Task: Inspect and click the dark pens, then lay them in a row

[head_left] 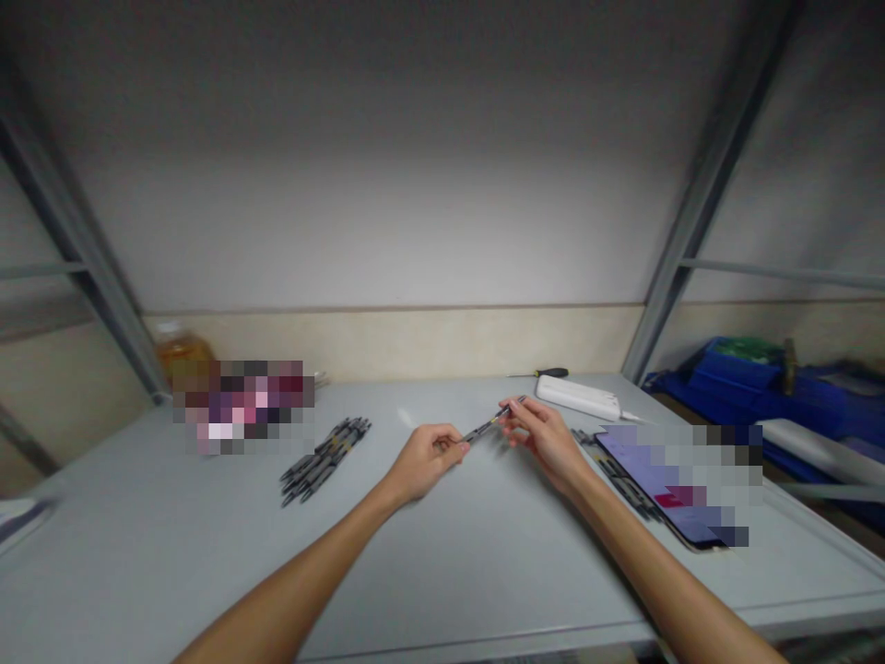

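Above the middle of the table, a slim dark pen [489, 424] with a yellowish band slants up to the right between my hands. My left hand [430, 457] pinches its lower end between thumb and fingers. At the upper end, the fingers of my right hand [543, 433] are closed around the pen. To the left lies a bundle of similar dark pens [324, 461], side by side on the tabletop. More such pens [629, 489] lie to the right, partly hidden by my right forearm and a tablet-like device.
The grey table [442, 590] meets a wall. A white power strip [578, 397] with a cable and a screwdriver [553, 373] lie at the back. The flat device [643, 480] sits at right, partly blurred out. A bottle [183, 349] stands back left; metal posts [712, 184] rise at both sides.
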Action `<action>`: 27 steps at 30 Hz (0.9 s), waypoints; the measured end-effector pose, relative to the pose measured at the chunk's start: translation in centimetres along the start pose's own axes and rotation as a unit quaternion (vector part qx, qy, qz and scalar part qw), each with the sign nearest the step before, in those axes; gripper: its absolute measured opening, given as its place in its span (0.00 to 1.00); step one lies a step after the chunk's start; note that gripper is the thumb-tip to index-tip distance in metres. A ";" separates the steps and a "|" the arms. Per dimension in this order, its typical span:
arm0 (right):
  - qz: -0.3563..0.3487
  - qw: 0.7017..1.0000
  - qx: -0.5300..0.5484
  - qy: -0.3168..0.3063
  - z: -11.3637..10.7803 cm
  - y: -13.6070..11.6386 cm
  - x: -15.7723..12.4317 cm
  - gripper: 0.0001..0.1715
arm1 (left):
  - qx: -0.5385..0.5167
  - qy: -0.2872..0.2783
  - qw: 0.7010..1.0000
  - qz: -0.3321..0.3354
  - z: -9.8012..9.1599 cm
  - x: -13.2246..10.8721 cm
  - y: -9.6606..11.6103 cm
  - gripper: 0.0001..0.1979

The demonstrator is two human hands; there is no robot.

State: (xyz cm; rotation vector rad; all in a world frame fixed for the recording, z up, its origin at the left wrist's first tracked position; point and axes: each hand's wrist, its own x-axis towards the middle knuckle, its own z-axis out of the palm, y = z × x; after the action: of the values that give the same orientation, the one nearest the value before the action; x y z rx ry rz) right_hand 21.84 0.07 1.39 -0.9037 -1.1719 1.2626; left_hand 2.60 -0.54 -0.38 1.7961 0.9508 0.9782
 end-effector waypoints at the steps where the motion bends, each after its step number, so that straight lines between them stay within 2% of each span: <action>1: -0.004 1.000 0.016 0.003 0.1 0.0 0.0 0.18 | 0.014 0.000 1.000 0.002 0.0 -0.1 0.1 0.15; 7: -0.008 0.986 0.169 0.010 1.2 -0.1 0.5 0.14 | 0.120 -0.014 0.992 0.032 0.6 -0.5 0.6 0.14; 14: 0.020 0.945 0.326 -0.003 1.9 -2.0 1.6 0.11 | 0.176 -0.021 0.982 0.066 0.5 -0.5 0.3 0.15; 19: 0.085 0.932 0.338 -0.101 1.8 -3.6 2.0 0.22 | 0.216 0.002 0.974 0.072 0.1 -0.3 -0.1 0.16; 24: 0.143 0.933 0.313 -0.109 2.3 -4.8 2.0 0.18 | 0.251 0.030 0.966 0.059 -0.2 -0.1 -0.3 0.16; 27: 0.149 0.934 0.301 -0.120 2.8 -5.3 1.9 0.17 | 0.263 0.044 0.963 0.037 -0.4 0.0 -0.5 0.15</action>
State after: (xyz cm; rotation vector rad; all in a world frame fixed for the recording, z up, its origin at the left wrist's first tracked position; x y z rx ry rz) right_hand 20.18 0.97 7.38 -0.4802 -0.7588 1.8861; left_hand 2.11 -0.27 -0.70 2.2520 1.2971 0.9110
